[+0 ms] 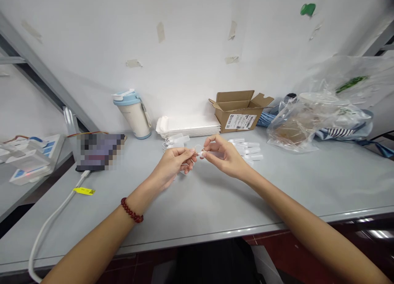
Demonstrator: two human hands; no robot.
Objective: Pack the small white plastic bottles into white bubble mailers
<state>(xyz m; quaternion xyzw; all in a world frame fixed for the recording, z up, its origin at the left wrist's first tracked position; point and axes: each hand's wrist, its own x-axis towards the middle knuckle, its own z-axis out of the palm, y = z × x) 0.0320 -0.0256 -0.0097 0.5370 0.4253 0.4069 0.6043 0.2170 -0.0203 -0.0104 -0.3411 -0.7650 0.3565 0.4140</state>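
My left hand (180, 160) and my right hand (224, 156) meet above the table, fingertips almost touching. A small translucent white tube (217, 154) lies within the curled fingers of my right hand, its narrow end toward my left. Thumb and forefinger of my left hand are pinched at that end, where a thin pale loop (198, 147) shows; fingers cover most of the join. Beyond my left hand rest similar white tubes with loops (178, 141), partly hidden by it. Several more translucent tubes (253, 150) lie in a cluster behind my right hand.
A stack of flat white trays (191, 126) and an open cardboard box (240, 111) stand against the wall. Left are a blue-lidded cup (134, 115), a blurred-out device (100, 150) and its white cable (57, 212). A clear plastic bag (292, 130) sits at right.
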